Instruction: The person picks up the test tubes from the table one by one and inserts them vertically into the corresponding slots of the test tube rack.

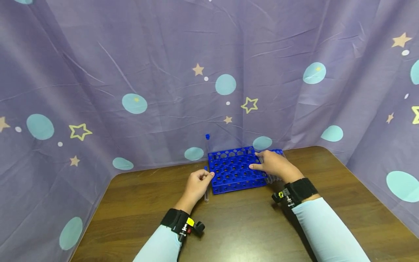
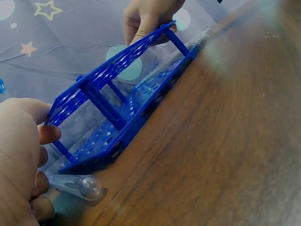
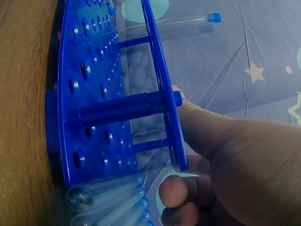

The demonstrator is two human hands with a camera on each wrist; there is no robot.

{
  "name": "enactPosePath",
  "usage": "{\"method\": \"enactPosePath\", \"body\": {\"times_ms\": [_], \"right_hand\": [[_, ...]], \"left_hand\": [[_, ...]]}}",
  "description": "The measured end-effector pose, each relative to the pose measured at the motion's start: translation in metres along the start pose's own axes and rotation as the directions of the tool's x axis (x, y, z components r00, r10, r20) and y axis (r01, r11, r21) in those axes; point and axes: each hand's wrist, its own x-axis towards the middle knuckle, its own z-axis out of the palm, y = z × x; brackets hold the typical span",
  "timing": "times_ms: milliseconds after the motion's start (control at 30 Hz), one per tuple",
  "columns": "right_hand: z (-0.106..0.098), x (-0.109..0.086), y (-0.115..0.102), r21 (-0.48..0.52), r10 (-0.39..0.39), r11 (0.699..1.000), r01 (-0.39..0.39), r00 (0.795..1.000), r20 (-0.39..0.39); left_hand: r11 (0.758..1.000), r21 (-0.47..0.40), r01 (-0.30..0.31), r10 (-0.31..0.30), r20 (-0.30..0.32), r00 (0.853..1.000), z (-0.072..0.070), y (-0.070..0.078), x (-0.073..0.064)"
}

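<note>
A blue test tube rack (image 1: 234, 169) with round holes in its plates stands on the table. My left hand (image 1: 197, 185) is at its left end, thumb and finger pinching the upper plate's corner. At the right end my right hand (image 1: 273, 165) grips the upper plate (image 3: 167, 94), with the thumb on top. A clear test tube (image 2: 77, 186) with a blue cap lies just left of the rack, partly hidden by my left hand. Another capped tube (image 3: 188, 20) rises upright at the rack's back left. Several test tubes (image 3: 110, 190) lie beside its right end.
The brown wooden table (image 1: 242, 225) ends in rounded corners at the back. Close behind the rack hangs a purple curtain (image 1: 170, 76) with stars and blue dots.
</note>
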Motion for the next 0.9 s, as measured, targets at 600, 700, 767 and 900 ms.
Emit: {"method": "enactPosePath", "body": {"times_ms": [600, 700, 767, 900], "right_hand": [[-0.0028, 0.0003, -0.0039, -0.001, 0.013, 1.0, -0.013, 1.0, 0.019], [-0.0049, 0.0004, -0.0044, -0.014, 0.016, 1.0, -0.016, 1.0, 0.003], [-0.0065, -0.0005, -0.0028, -0.026, 0.011, 1.0, -0.011, 1.0, -0.012], [-0.0091, -0.0044, 0.0049, -0.022, -0.001, 1.0, -0.001, 0.998, -0.056]], "left_hand": [[0.997, -0.07, -0.028, 0.028, -0.005, 1.0, -0.0003, -0.0018, 0.0021], [0.997, -0.07, -0.031, 0.031, -0.013, 0.999, -0.0007, 0.0002, 0.0035], [0.998, -0.065, -0.027, 0.027, -0.012, 1.0, -0.0005, 0.0009, 0.0031], [0.998, -0.062, -0.014, 0.014, 0.001, 1.0, 0.0005, 0.0006, -0.0004]]}}
